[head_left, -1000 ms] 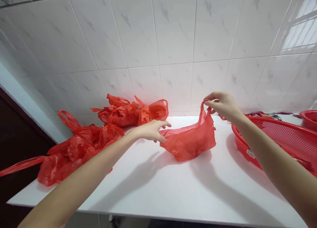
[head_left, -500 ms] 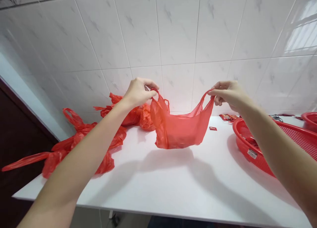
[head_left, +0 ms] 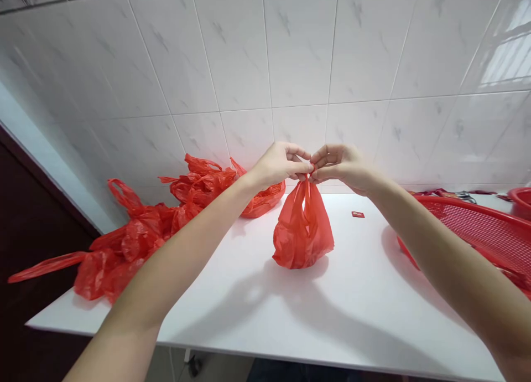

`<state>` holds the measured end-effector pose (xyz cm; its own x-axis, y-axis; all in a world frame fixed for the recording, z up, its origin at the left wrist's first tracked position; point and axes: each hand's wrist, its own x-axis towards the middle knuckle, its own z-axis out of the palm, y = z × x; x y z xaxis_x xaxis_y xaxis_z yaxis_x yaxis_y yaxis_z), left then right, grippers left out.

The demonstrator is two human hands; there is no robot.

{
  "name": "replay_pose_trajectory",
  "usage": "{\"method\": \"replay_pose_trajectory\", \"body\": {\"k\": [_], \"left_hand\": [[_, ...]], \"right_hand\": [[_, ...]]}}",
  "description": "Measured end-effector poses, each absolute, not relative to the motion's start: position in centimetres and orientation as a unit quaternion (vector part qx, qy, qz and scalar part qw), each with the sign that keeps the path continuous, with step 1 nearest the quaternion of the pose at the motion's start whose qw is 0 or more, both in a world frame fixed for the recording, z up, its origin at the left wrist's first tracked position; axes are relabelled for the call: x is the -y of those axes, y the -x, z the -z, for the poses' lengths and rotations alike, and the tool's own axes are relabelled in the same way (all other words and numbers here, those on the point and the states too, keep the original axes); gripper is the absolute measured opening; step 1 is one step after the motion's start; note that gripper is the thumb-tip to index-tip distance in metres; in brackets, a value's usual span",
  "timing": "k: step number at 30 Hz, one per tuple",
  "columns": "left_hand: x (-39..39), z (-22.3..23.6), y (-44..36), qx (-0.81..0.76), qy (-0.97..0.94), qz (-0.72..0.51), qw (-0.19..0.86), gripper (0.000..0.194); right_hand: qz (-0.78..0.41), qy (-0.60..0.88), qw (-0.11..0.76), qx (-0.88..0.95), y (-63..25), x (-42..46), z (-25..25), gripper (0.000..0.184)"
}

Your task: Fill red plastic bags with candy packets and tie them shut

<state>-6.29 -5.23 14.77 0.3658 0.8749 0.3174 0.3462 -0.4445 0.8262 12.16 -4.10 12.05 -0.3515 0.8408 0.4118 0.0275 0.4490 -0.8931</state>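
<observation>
A red plastic bag [head_left: 302, 232] stands on the white table [head_left: 257, 310], its bottom resting on the surface and its two handles drawn up together. My left hand [head_left: 282, 163] pinches one handle and my right hand [head_left: 342, 165] pinches the other. The fingertips of both hands meet just above the bag's mouth. What the bag contains is hidden.
Several more red plastic bags [head_left: 136, 238] lie heaped at the table's left and back [head_left: 215, 185]. A red mesh basket [head_left: 477, 227] sits at the right. A small red packet [head_left: 358, 214] lies behind the bag. The tiled wall [head_left: 290, 66] is close behind.
My left hand took hold of the bag's left handle and lifted it. Both hands then came together, closing the bag's mouth, and the bag settled back on the table.
</observation>
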Motion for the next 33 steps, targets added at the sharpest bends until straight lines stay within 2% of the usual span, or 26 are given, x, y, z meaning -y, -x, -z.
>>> {"method": "replay_pose_trajectory", "body": {"k": [6, 11, 15, 17, 19, 22, 27, 30, 33], "left_hand": [[4.8, -14.3, 6.1, -0.364, -0.794, -0.367, 0.319, 0.011], [5.0, -14.4, 6.6, -0.350, -0.778, -0.417, 0.313, 0.009], [4.5, -14.7, 7.1, -0.315, -0.766, -0.427, 0.364, 0.018], [4.3, -14.6, 7.3, -0.315, -0.760, -0.432, 0.370, 0.022], [4.0, -14.2, 7.5, -0.325, -0.754, -0.435, 0.370, 0.024], [3.5, -13.2, 7.8, -0.348, -0.734, -0.448, 0.374, 0.026], [2.6, -10.8, 8.7, -0.378, -0.664, -0.540, 0.354, 0.037], [3.5, -9.1, 10.2, -0.411, -0.656, -0.549, 0.315, 0.049], [5.5, -6.4, 12.4, -0.456, -0.650, -0.535, 0.288, 0.049]], "right_hand": [[-0.411, 0.287, 0.494, 0.710, -12.9, 4.7, -11.6, 0.032], [-0.419, 0.236, 0.562, 0.673, -13.8, 4.0, -9.2, 0.041], [-0.503, 0.175, 0.470, 0.704, -13.6, 3.2, -5.8, 0.062], [-0.538, 0.174, 0.430, 0.703, -13.1, 3.3, -4.3, 0.053], [-0.560, 0.199, 0.426, 0.682, -12.7, 3.4, -3.0, 0.041], [-0.587, 0.232, 0.469, 0.618, -12.5, 3.6, -1.5, 0.033], [-0.582, 0.271, 0.552, 0.532, -13.5, 3.7, 0.2, 0.034], [-0.560, 0.300, 0.541, 0.551, -15.1, 4.8, 1.3, 0.043], [-0.519, 0.341, 0.525, 0.583, -17.6, 7.0, 3.0, 0.066]]}}
